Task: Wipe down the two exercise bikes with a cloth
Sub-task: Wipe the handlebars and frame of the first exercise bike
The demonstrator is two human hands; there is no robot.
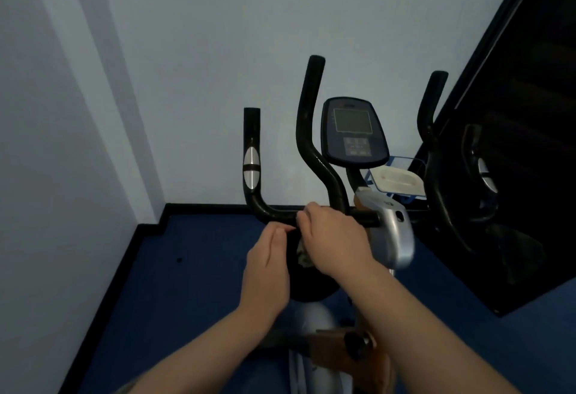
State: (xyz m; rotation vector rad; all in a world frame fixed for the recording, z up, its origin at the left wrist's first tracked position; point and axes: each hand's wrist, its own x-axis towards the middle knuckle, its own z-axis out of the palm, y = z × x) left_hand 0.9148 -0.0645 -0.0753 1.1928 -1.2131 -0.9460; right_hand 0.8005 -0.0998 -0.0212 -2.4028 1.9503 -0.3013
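The right hand (333, 238) curls over the horizontal bar (274, 214) of the bike (392, 231), just left of the silver housing, with a crumpled pale cloth (303, 253) bunched under the palm. The left hand (268, 272) sits just beside it with fingers bent toward the cloth's edge; whether it pinches the cloth or only touches it I cannot tell.

As for progress, wiping seems to be under way on this bar. Nothing shows which parts are already clean, so I would guess the console (353, 132), the tall middle grip (308, 119), the left grip (251, 157) with its silver pad and the frame below are still to do. Only one bike shows for certain; dark handles at the right (431, 107) may belong to a second one or to a reflection in the dark panel (530, 144), so that bike seems left too.

Open room lies along the bar to the left, up to the bend of the left grip. To the right the middle grip's base and the housing crowd the hand. Wall and corner stand behind the bike, and blue floor (187, 269) lies open to the left.
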